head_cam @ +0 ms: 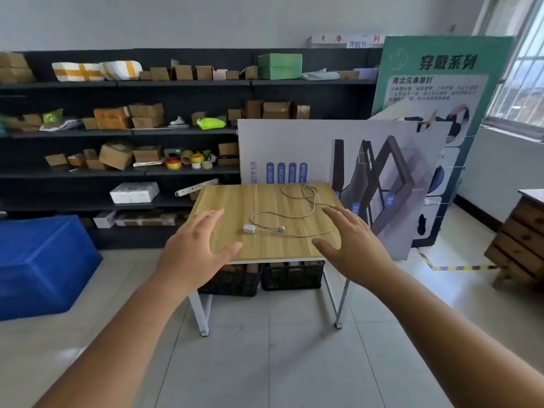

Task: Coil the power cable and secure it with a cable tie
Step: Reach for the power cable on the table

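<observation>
White cable [297,214] lies loose mid-tabletop [223,198]; left hand [191,248] and right hand [353,242] hover spread, empty. Best grab the plug [249,229] first.

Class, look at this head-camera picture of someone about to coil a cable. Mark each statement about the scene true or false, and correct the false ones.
1. The power cable lies loose and uncoiled on the wooden table. True.
2. The left hand already holds the white plug. False: both hands are open and empty; the white plug lies on the table.
3. The right hand has spread fingers. True.
4. The space under the table is bare. False: black crates sit there.
5. A cable tie already binds the cable. False: none shows.
</observation>
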A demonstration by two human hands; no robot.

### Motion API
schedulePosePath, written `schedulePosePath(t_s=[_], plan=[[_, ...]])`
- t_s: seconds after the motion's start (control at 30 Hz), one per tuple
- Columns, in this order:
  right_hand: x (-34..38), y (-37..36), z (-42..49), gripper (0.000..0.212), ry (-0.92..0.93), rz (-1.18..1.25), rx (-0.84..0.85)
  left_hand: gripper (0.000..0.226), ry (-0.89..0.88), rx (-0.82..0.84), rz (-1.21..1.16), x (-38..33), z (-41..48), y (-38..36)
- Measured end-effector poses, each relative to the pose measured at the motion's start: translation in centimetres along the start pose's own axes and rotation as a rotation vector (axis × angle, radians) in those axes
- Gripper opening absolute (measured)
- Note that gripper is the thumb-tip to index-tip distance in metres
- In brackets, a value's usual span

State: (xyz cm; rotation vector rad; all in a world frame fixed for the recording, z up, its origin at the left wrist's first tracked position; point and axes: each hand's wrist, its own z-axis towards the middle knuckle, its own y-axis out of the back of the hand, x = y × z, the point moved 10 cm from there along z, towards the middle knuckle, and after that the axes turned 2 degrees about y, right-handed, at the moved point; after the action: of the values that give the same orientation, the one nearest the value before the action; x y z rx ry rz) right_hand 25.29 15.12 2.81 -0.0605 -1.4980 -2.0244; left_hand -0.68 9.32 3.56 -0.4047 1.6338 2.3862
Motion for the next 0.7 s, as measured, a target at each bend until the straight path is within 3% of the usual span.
schedulePosePath(t_s=[0.2,0.7], plan=[[-2.1,-4.0,8.6,0.068,-0.086,-0.052,0.025,0.075,-0.003,0.079,-0.138,2.6,11.2,-5.4],[-14.7,-15.7,31.1,0.068,-0.096,0.002,0.133,0.077,0.166,0.258,-0.048,9.7,33.3,-20.3]])
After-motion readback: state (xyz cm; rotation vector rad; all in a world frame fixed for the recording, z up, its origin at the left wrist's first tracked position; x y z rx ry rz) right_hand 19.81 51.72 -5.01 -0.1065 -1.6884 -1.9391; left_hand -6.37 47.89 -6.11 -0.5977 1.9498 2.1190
